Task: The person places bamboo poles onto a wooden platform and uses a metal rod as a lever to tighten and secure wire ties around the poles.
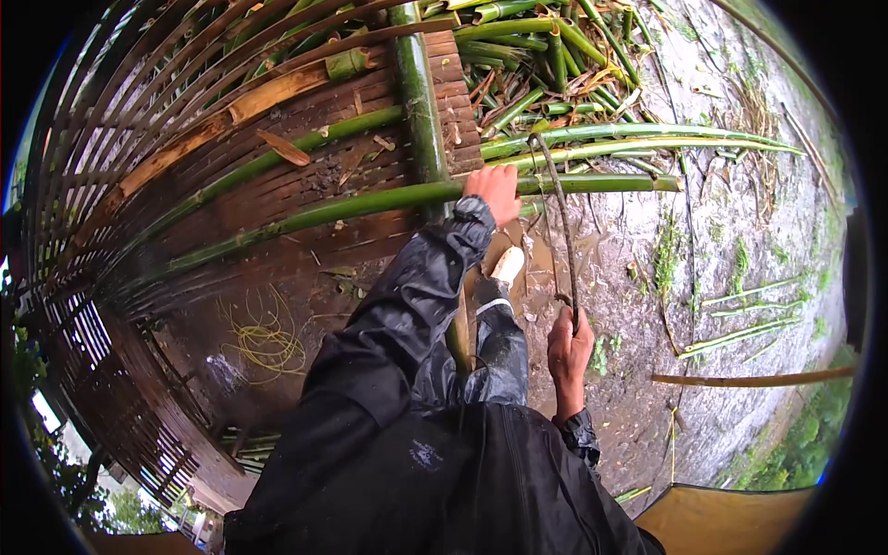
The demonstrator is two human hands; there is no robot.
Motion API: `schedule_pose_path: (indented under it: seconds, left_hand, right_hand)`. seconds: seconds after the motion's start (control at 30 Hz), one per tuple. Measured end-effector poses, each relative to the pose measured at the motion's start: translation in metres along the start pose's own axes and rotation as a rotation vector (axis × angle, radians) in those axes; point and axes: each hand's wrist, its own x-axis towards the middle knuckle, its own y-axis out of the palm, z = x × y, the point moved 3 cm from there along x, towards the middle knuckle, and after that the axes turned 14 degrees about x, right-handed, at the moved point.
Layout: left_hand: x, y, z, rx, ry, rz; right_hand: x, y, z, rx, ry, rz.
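Observation:
My left hand [497,192] is closed around a green bamboo pole [361,203], which lies across a thicker upright-running bamboo post [418,102]. The pole's cut end reaches out to the right of that hand. In my right hand [569,350] is the handle end of a bow saw [562,213], with a dark curved frame and a thin blade line. The saw points away from me and crosses the pole right of my left hand. Whether the blade touches the bamboo, I cannot tell.
Beyond the pole lie long split bamboo strips [647,143] and a pile of cut bamboo [555,55]. A slatted bamboo platform [314,111] spreads at the left. Yellow cord [265,338] is coiled on muddy ground. My light-coloured shoe [508,265] stands below the pole.

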Motion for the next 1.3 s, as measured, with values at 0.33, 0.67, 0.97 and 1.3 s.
schedule_pose_path:
  seconds: [0.33,0.67,0.97,1.3]
  left_hand:
    - [0.015,0.01,-0.002,0.097,-0.084,-0.021]
    - [0.016,0.009,-0.012,0.186,-0.077,0.021]
    - [0.011,0.011,-0.016,0.222,-0.075,-0.046]
    - [0.013,0.011,-0.009,0.202,-0.121,0.034]
  right_hand:
    - [0.015,-0.002,0.05,-0.129,-0.008,0.016]
    - [0.069,0.017,0.064,-0.168,-0.21,0.101]
    - [0.077,0.032,0.059,-0.192,-0.179,0.042]
    - [0.07,0.028,0.047,-0.126,-0.155,0.054]
